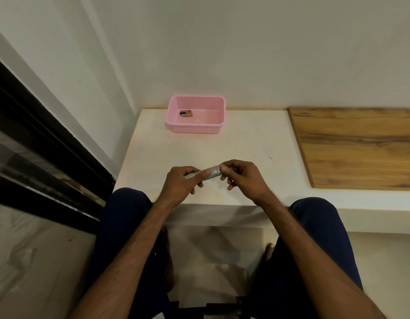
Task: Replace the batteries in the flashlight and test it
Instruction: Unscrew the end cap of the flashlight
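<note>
White tabletop [222, 148] is filling centre frame, both hands meeting over its near edge.
Left hand [182, 184] is gripping the slim silver metal flashlight [212, 172] by its narrow end while right hand [244, 178] is pinching its wider knurled end; between them it is lying nearly level, wide end pointing toward frame right.

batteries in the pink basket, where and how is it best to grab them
Probably from straight above: the batteries lie flat, side by side, on the floor of the pink basket near its left wall, so the walls block any sideways approach. Pinch across their middles, front to back.
</note>
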